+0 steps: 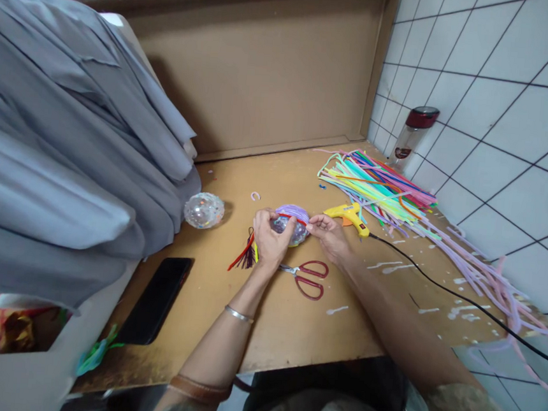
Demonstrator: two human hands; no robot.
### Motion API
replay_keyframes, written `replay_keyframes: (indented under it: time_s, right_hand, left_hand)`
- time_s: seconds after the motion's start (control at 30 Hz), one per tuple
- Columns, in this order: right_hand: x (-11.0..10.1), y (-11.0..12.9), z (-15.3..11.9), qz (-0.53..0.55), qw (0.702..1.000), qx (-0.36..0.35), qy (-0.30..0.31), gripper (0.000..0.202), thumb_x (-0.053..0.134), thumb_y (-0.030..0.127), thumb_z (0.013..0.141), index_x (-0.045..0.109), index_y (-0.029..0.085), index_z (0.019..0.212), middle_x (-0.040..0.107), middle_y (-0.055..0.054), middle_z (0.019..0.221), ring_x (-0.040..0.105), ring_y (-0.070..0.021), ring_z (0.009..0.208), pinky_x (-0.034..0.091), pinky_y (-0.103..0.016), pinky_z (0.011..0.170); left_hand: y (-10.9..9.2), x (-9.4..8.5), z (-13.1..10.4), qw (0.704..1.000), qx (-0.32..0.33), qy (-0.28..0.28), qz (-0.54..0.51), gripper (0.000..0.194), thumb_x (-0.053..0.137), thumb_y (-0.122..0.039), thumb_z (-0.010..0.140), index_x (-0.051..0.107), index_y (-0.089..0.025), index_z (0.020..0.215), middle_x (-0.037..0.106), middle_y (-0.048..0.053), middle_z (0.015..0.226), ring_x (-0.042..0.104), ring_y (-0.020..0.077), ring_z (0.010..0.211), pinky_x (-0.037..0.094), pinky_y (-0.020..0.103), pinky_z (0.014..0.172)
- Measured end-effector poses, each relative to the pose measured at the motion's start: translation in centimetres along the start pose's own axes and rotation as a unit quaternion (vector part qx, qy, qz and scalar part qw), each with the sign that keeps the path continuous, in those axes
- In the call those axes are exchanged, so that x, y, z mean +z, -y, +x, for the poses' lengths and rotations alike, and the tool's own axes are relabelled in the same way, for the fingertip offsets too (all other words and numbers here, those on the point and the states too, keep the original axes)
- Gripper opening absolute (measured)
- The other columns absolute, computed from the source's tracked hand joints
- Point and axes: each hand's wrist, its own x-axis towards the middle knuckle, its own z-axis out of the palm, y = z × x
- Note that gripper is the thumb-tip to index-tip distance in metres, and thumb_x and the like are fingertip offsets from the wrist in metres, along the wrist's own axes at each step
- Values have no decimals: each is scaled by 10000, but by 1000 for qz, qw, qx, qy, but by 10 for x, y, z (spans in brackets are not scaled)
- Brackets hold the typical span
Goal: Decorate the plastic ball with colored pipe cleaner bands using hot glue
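Note:
A clear ball (298, 231) with a purple coiled top (293, 210) and a red strip (296, 218) across it sits between my hands. My left hand (271, 236) grips its left side, thumb on the front. At the ball's right edge, the fingers of my right hand (328, 232) pinch the end of the red strip. Red-handled scissors (310, 279) lie below the ball, their blades partly hidden by my left hand. Red and yellow strips with a dark tassel (246, 254) lie left of my left wrist. A yellow glue gun (350, 217) rests right of the ball.
Colourful pipe cleaners (381, 186) are heaped at the back right, near a red-lidded bottle (412, 136). A second clear ball (204, 210) and a black phone (155, 300) lie left. The glue gun's cord (421, 274) runs right. Grey cloth (69, 130) hangs at left.

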Motion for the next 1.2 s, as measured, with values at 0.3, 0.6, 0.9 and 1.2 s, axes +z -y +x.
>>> replay_keyframes:
  time_s: [0.3, 0.6, 0.9, 1.2]
  right_hand:
    - [-2, 0, -1, -2, 1000, 2, 16, 363, 918, 330, 452, 652, 232, 679, 627, 35, 659, 539, -129, 665, 458, -293, 672]
    - [-6, 1, 0, -17, 999, 8, 39, 366, 923, 339, 457, 658, 223, 681, 633, 33, 677, 537, -121, 666, 452, -296, 684]
    - [-1, 0, -4, -29, 999, -36, 27, 278, 889, 332, 511, 677, 239, 666, 637, 32, 665, 537, -128, 652, 460, -284, 659]
    - [-7, -2, 0, -63, 993, -55, 87, 196, 848, 352, 597, 739, 237, 712, 685, 18, 723, 587, -142, 691, 487, -296, 699]
  left_hand:
    - [4, 2, -1, 998, -34, 1, -46, 308, 746, -384, 782, 484, -233, 844, 545, 17, 933, 556, 201, 977, 451, 349, 908]
    - [6, 2, -1, 997, -43, 17, -69, 289, 741, -362, 775, 491, -235, 841, 553, 22, 943, 565, 197, 994, 460, 333, 905]
    - [8, 3, -1, 997, -50, 10, -64, 281, 726, -360, 781, 485, -231, 845, 554, 23, 951, 562, 193, 988, 458, 324, 882]
    - [11, 4, -2, 998, -32, 4, -62, 270, 712, -360, 799, 483, -231, 858, 559, 25, 964, 561, 199, 1001, 448, 352, 920]
